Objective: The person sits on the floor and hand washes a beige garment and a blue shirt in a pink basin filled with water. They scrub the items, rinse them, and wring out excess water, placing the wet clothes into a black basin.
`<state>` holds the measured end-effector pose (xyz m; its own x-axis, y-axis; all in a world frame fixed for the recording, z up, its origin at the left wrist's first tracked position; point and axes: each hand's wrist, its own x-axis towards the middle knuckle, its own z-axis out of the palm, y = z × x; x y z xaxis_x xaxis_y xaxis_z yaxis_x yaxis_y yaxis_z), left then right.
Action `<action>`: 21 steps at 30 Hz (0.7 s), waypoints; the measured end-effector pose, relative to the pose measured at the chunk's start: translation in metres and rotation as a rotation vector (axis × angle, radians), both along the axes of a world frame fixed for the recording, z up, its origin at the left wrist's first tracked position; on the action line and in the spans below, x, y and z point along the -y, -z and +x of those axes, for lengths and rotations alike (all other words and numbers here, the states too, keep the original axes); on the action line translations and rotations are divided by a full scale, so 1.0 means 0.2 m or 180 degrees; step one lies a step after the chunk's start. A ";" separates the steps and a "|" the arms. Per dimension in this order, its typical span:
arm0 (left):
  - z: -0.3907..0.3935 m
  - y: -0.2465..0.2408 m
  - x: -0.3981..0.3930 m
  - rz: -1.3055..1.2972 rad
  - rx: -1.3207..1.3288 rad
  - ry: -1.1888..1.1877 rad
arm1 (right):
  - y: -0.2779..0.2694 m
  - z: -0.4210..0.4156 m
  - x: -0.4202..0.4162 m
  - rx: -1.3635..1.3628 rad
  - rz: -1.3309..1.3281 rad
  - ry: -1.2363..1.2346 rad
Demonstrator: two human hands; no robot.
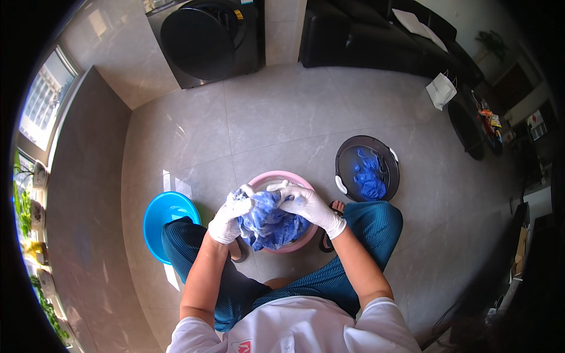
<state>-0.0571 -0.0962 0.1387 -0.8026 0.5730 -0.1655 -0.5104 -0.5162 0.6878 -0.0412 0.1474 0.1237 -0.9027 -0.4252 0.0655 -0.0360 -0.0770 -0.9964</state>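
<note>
A wet blue cloth garment [271, 225] with white suds on it is bunched up over a pink basin [304, 242]. Gripping its left side is my left hand [229, 216], in a white glove with foam on the fingers. My right hand [309, 205], gloved in white too, holds the upper right part of the fabric. Foam clings to those fingertips as well. The cloth and my hands hide most of the basin's inside.
A bright blue basin [152, 229] stands by my left knee. At the right, a dark tub [346, 176] with white handles holds blue clothing [371, 178] in water. Farther off are a front-loading washing machine [198, 44], a black sofa [353, 39] and a white paper bag [441, 91].
</note>
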 end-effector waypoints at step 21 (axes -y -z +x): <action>-0.09 0.29 -0.16 -0.0533 0.0976 -0.0748 | -0.02 0.14 0.25 -0.1609 0.1474 0.1502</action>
